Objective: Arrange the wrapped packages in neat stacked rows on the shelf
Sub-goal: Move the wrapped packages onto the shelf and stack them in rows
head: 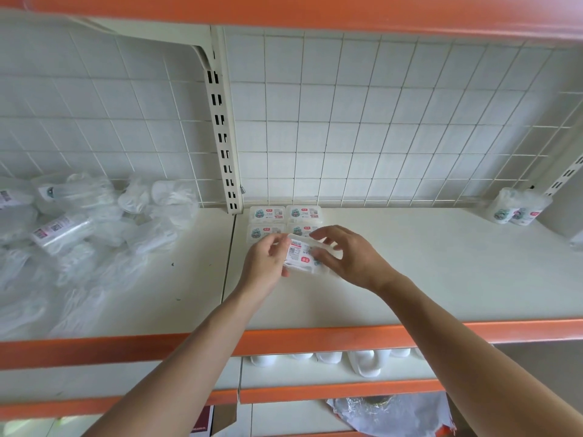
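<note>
A cream metal shelf (410, 263) with an orange front edge (315, 339) runs across the view, and a second orange edge (284, 11) of the board above closes the top. Behind it stands a white wire grid panel (394, 121) against a pale wall (79, 89), split by a cream slotted upright (222, 130) with a curved bracket (195, 48) at its head; another slotted upright (568, 175) shows at far right. Below, a lower shelf (284, 394) repeats the orange trim, all in soft, even light.

A: Back wall: white wire grid panel (378, 121). Cream slotted metal upright (222, 137) at its left edge.
B: Lower tier: row of white plastic tubs (362, 362). Beneath them, crumpled silver foil bag (388, 414).
</note>
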Tool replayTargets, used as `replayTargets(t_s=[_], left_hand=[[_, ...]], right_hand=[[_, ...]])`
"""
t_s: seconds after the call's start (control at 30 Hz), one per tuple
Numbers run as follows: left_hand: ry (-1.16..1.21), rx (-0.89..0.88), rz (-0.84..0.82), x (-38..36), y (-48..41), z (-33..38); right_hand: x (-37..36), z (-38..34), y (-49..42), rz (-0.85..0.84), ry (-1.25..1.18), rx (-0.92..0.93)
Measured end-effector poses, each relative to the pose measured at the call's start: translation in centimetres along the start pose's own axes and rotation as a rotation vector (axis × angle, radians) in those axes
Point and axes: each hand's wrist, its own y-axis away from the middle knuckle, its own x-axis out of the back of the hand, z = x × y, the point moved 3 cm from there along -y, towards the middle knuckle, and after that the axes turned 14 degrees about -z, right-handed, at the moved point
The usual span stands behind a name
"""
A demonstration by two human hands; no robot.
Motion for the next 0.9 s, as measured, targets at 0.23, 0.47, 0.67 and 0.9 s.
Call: replayTargets(t_s=[0.23,0.47,0.67,0.9], left_hand=[[0.401,0.048,-0.023,0.7,0.1,0.0],[0.233,0.095,-0.129,1.7,0.4,-0.1],[0.053,0.123,-0.120,2.9,0.4,0.2],[-0.088,0.078,-0.112,4.3,0.9,-0.7]], right_hand=[[-0.4,-1.2,-1.3,-0.009,-0.241,-0.118],[-1.1,-0.9,-1.5,-0.029,-0.142,-0.099],[-1.2,-1.5,-1.4,-0.136,0.083,0.112],[-2.6,-2.4,-1.2,-0.130,0.180,0.243]])
